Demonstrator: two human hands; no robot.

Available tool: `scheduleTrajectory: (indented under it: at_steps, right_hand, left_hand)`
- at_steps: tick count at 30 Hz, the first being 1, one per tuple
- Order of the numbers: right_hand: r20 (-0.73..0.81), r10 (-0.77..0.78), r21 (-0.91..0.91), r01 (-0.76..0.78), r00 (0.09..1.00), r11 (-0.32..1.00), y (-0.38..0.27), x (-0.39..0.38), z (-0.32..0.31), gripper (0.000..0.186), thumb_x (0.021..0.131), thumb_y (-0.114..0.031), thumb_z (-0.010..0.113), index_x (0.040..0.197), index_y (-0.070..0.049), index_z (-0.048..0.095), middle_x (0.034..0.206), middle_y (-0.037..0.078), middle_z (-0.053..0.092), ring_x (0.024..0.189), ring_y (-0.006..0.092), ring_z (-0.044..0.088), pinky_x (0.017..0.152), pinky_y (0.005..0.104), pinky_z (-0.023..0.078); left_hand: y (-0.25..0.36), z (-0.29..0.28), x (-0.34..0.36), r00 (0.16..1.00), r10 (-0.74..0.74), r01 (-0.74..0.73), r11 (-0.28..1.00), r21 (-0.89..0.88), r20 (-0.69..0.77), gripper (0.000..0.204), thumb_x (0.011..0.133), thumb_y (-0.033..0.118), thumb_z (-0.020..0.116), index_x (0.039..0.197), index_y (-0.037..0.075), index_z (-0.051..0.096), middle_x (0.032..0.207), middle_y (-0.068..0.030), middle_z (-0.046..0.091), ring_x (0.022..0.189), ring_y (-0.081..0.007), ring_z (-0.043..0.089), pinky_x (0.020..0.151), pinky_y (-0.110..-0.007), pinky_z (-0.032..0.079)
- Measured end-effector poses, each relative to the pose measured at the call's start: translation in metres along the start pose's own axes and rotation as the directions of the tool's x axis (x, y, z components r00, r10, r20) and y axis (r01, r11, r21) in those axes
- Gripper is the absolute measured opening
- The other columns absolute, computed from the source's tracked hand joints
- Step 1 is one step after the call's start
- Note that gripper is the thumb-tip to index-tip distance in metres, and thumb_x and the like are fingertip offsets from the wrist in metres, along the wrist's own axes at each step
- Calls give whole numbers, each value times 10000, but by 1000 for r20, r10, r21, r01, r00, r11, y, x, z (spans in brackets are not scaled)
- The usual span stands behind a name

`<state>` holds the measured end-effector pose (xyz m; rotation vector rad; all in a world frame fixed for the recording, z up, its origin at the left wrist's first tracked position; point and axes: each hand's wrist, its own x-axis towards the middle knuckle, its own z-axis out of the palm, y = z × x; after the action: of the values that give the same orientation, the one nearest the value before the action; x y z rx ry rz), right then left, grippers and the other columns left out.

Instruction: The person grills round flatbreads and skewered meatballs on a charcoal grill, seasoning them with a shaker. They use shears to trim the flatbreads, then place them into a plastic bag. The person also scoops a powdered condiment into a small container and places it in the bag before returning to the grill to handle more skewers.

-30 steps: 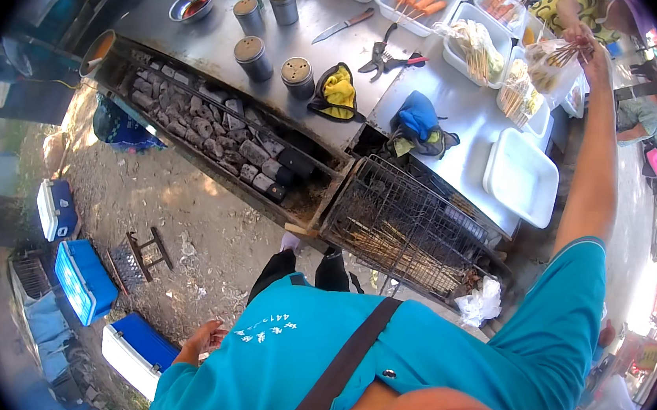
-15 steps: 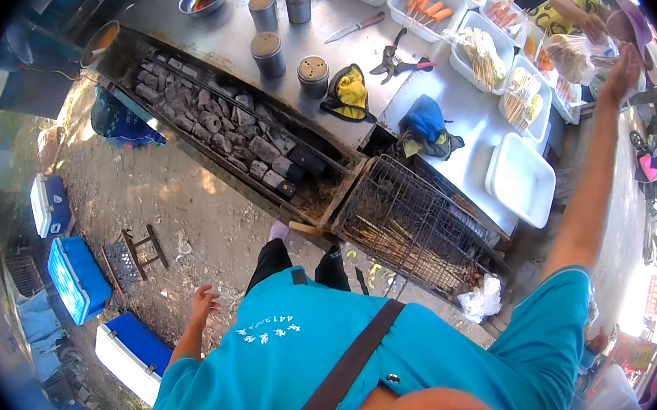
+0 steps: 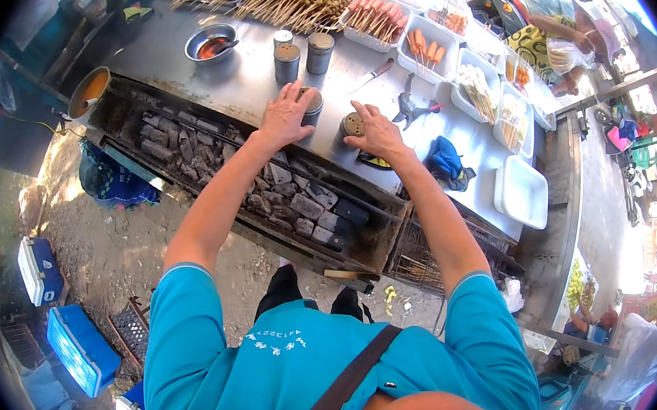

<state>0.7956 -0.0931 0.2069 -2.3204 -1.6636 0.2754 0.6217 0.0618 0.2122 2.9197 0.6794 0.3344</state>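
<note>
Left hand (image 3: 282, 118) spread at a grey canister (image 3: 311, 117), right hand (image 3: 379, 137) spread at another canister (image 3: 348, 133), long axes upright, lids (image 3: 352, 122) up

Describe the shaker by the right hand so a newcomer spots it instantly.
Find the long charcoal grill, then the steel counter along its far side. Metal shakers stand there; go to the holed-lid shaker just left of the person's right hand. It is the rightmost of the group, nearest the folding-handled red-tipped tool's side.

Bright daylight; sheen on metal counter (image 3: 150, 62); blown-out right side; fisheye-bent edges
</note>
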Motion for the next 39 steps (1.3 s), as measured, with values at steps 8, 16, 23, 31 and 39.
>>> scheduleTrajectory:
  at_steps: [8,16,23,31,39]
  right_hand:
    - [-45,283,75,-279,958,957,-16,-17,2,696,627,-352,746,1201,-90,453,1098,196,521,976,364,565,813,424,469]
    - [-213,469,335,-387,857,859,-69,-132,-78,647,689,-443,703,1147,-53,466,1042,182,569,918,330,582,784,404,454]
    - [-162,527,528,-378,835,761,-170,-229,-74,606,695,-408,708,1112,-31,482,930,172,606,860,272,611,743,352,477]
    - [-252,211,428,-87,945,900,-282,-263,-37,603,666,-389,721,1105,-43,493,1024,153,572,865,329,604,717,386,481]
    - [19,-314,386,283,949,878,-380,-230,-32,591,662,-405,681,1087,-29,512,1023,152,580,854,326,592,702,389,470]
  left_hand:
    - [-26,44,79,990,107,-114,991,-71,-94,487,788,37,472,1252,158,387,1119,-141,447,1037,-317,520,783,-414,481]
    - [11,-2,38,954,217,-288,851,-439,-205,757,726,280,697,1343,85,305,1353,-186,356,1239,-332,365,990,-436,329]
    - [97,-61,-186,897,411,-415,649,-638,-166,845,631,222,756,1330,27,322,1300,-180,414,1180,-317,428,985,-415,345]
    - [70,-100,-305,973,160,-229,702,-674,-165,720,569,199,789,1168,28,427,1056,-146,553,938,-321,578,770,-380,483]
    - [-1,-152,-407,988,34,133,278,-951,148,807,589,200,768,1269,31,369,1102,-134,551,1023,-242,554,853,-379,450]
